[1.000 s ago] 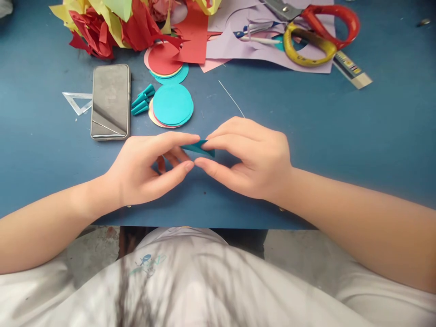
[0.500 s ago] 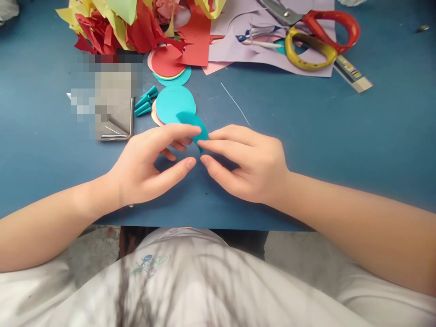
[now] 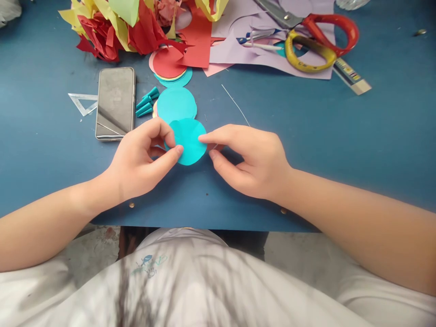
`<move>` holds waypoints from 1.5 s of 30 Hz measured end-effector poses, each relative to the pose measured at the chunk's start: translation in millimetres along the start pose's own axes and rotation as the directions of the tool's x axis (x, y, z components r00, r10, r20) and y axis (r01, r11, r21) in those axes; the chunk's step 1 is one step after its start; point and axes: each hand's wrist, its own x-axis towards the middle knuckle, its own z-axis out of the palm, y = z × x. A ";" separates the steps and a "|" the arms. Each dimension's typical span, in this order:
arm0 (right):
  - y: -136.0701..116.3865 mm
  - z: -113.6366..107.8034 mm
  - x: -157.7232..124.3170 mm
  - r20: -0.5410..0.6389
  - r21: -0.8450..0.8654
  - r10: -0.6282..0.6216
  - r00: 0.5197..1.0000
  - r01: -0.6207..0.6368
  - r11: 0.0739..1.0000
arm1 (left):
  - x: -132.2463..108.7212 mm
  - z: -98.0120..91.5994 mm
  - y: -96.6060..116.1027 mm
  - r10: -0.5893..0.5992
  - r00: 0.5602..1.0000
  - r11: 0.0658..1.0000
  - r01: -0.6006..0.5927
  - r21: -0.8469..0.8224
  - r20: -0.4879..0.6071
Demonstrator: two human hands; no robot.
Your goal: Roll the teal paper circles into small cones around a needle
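Observation:
A single turquoise paper circle (image 3: 191,147), lightly creased, faces up over the blue table. My left hand (image 3: 139,156) pinches its left side between thumb and curled fingers. The index fingertip of my right hand (image 3: 248,156) touches the circle's right edge. Its thumb and other fingers are drawn together, and a thin pale sliver shows between them, too small to name. Just behind lies a stack of paper circles (image 3: 177,103) with turquoise on top. Left of that stack sit several rolled turquoise paper cones (image 3: 146,102).
A phone (image 3: 116,102) lies at left over a clear set square (image 3: 81,103). Red-topped paper circles (image 3: 168,62), crumpled paper scraps (image 3: 102,34), lilac paper (image 3: 245,54) and large scissors (image 3: 309,41) are at the back. A thin white wire-like strand (image 3: 236,104) lies behind my right hand.
The turquoise circle, earlier curled and edge-on at my right fingertips, now lies opened out. My left hand has closed on its left side, and my right fingers have shifted slightly right.

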 end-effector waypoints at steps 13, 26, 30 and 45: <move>4.1 4.3 -1.5 0.008 -0.119 -0.228 0.974 0.227 0.966 | 2.1 1.4 0.4 -0.231 0.959 0.968 0.243 -0.057 0.164; 2.3 0.7 -7.0 0.064 -0.116 -0.158 0.985 0.164 0.980 | 1.4 1.0 -1.0 -0.192 0.977 0.970 0.204 -0.135 0.093; -0.1 0.0 -6.9 0.086 -0.122 -0.176 0.981 0.186 0.975 | 2.4 1.1 3.2 -0.201 0.976 0.965 0.212 -0.155 0.086; 1.8 0.2 -8.1 0.009 -0.179 -0.175 0.984 0.174 0.968 | 1.5 1.1 3.2 -0.204 0.975 0.959 0.217 -0.180 0.090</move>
